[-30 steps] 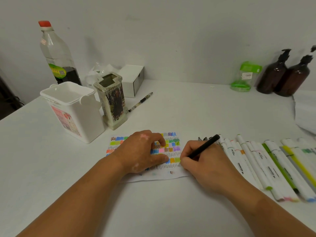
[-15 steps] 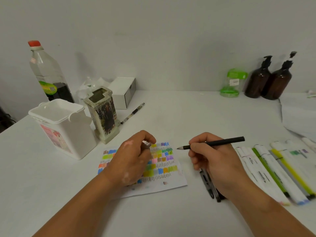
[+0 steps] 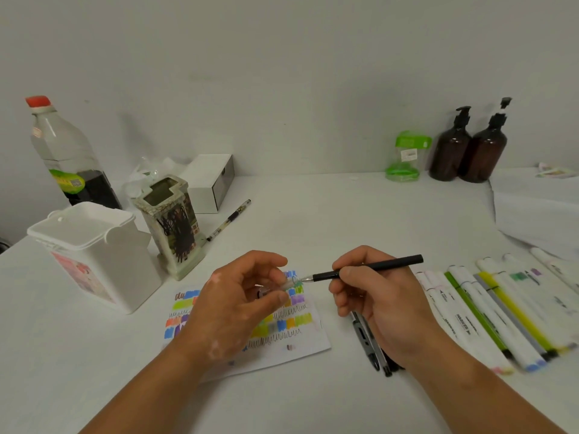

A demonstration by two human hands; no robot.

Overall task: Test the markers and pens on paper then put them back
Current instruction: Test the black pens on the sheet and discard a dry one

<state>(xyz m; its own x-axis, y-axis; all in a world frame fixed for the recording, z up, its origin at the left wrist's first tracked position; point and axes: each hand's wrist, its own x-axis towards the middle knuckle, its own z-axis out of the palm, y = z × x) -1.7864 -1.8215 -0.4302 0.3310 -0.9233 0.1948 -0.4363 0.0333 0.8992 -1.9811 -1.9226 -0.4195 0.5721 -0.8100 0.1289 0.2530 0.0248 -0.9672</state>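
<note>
My right hand holds a thin black pen level above the table, its metal tip pointing left. My left hand pinches a small clear pen cap right at that tip. Under both lies the test paper, covered in colour patches and black scribbles. Several white-bodied markers lie in a row on the right. A few dark pens lie beneath my right wrist. Another pen lies near the ceramic pen holder.
A white lidded bucket stands at the left, with a red-capped bottle and a white box behind. Two brown pump bottles and a green-lidded jar stand at the back wall. White sheets lie at the right.
My right hand lifted the pen off the paper and turned it level. My left hand rose from the paper and brought a cap up to the pen's tip.
</note>
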